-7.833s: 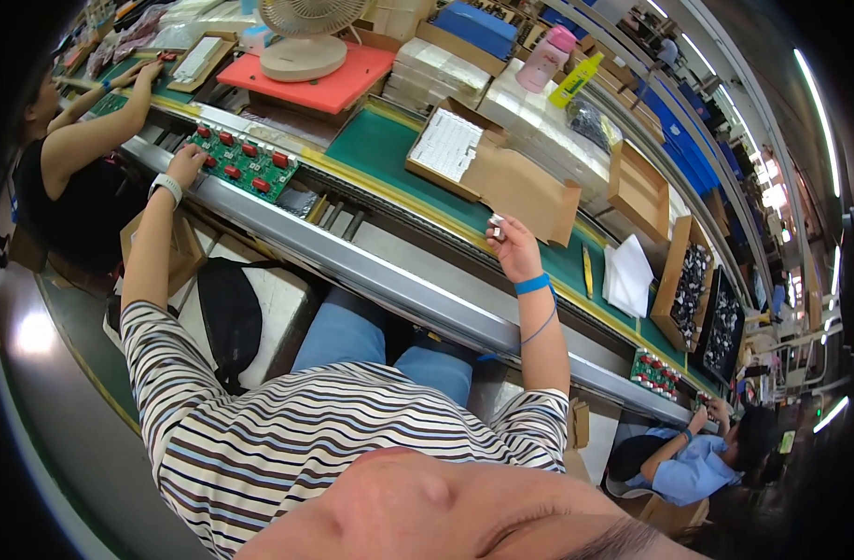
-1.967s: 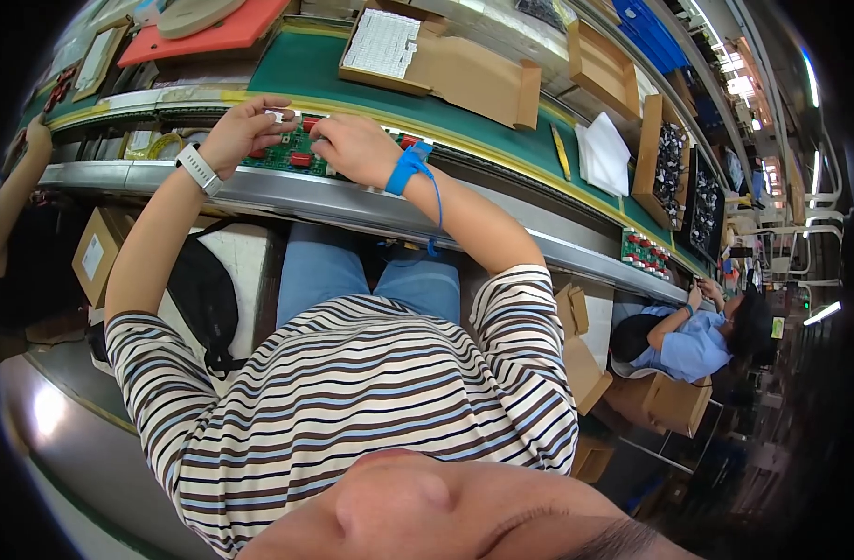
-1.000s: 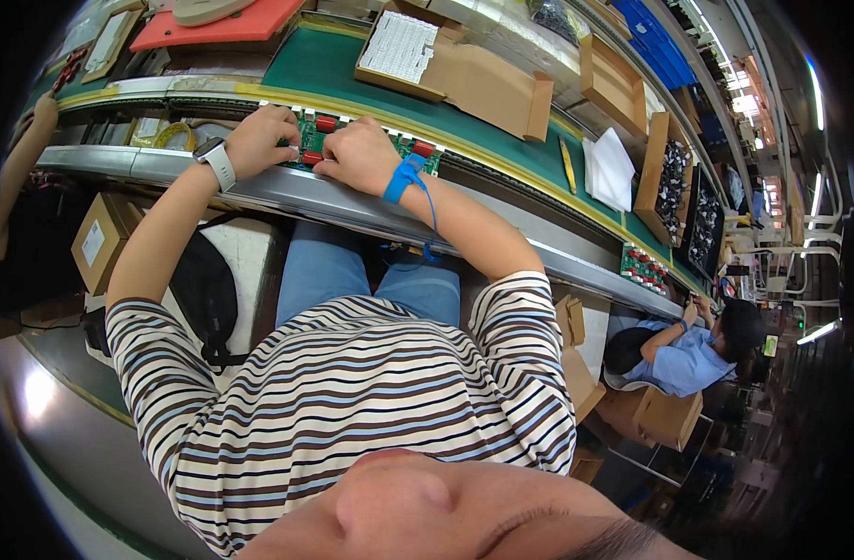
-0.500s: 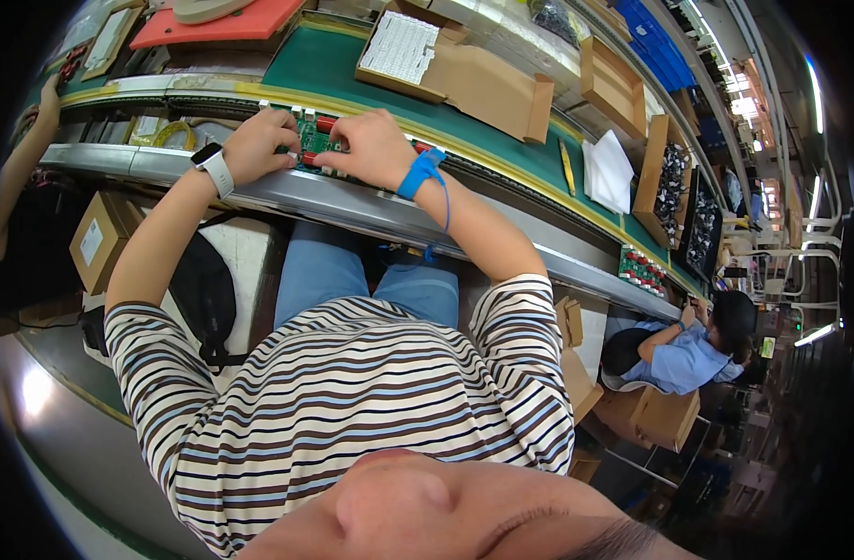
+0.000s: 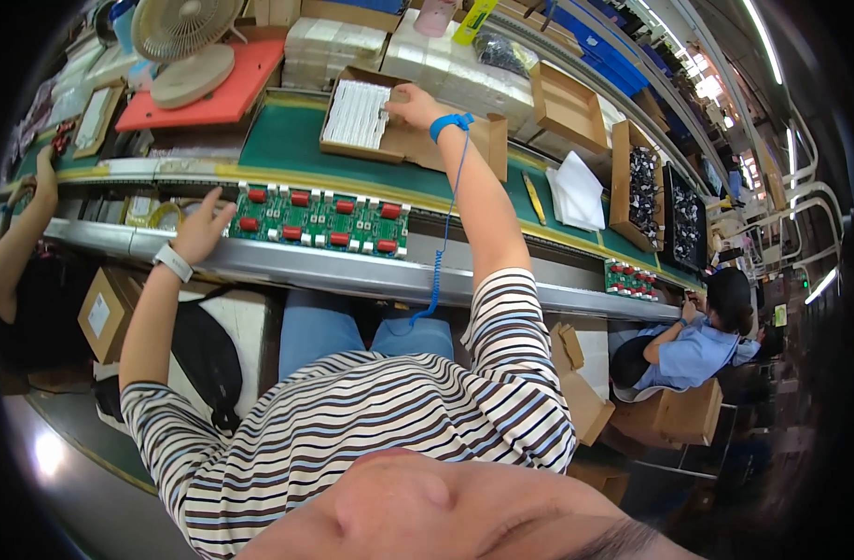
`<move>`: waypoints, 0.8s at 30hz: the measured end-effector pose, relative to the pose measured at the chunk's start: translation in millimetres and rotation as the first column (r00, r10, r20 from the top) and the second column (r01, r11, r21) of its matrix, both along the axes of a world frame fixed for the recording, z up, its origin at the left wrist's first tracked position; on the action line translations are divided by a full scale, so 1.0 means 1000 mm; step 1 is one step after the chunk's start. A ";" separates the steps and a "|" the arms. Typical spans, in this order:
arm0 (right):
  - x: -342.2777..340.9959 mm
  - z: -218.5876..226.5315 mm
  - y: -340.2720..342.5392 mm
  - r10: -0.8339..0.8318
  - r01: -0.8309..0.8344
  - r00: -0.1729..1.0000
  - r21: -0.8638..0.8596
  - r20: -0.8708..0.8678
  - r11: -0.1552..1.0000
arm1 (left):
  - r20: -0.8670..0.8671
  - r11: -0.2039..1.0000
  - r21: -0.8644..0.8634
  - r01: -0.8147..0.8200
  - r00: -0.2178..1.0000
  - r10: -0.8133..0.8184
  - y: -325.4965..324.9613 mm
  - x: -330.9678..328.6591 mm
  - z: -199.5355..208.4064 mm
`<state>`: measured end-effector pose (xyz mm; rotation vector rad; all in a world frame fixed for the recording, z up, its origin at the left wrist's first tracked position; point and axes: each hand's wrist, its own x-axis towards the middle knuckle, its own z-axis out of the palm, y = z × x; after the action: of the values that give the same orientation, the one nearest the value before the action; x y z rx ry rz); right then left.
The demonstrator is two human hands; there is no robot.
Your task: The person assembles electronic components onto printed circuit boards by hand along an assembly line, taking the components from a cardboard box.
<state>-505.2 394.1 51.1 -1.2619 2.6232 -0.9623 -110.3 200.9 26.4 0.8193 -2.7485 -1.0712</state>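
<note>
A green circuit board (image 5: 319, 219) with red block-shaped components and white connectors along its edges lies on the rail in front of me. At its left end is my left hand (image 5: 201, 231), fingers stretched and apart, the fingertips by the board's edge. Farther off, a shallow cardboard box (image 5: 341, 147) holds rows of small white parts (image 5: 360, 114). My right hand (image 5: 416, 108) reaches to the right side of those rows, its fingers bent and pinched together; whatever is between them is too small to make out. A blue wrist strap (image 5: 451, 125) with a coiled cord circles my right wrist.
A fan (image 5: 189, 70) stands on a red board at the far left. Toward the right lie a yellow tool (image 5: 534, 198), white sheets (image 5: 574, 193) and a carton of dark parts (image 5: 639, 182). Another circuit board (image 5: 629, 280) sits near a co-worker (image 5: 693, 341); another person's arm (image 5: 30, 210) shows at left.
My right hand has left the circuit board and reached out to the box of white parts. My left hand has shifted left to the board's end, its fingers now spread.
</note>
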 end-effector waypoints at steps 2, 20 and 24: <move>0.003 0.000 -0.009 0.037 -0.028 0.849 -0.025 0.528 0.999 | 0.029 1.000 -0.015 0.017 0.999 -0.017 0.019 -0.002 0.014; -0.009 0.001 -0.016 0.140 -0.132 0.664 -0.069 0.735 0.989 | 0.148 0.931 -0.070 0.358 0.927 -0.345 0.091 -0.058 0.034; -0.011 -0.003 -0.019 0.130 -0.113 0.690 -0.071 0.712 0.991 | 0.193 0.923 -0.280 0.265 0.957 -0.216 0.083 -0.060 0.043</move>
<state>-516.2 375.0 47.8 -0.7983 1.8884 -1.1595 -170.0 284.1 69.0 0.5546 -3.1033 -0.6033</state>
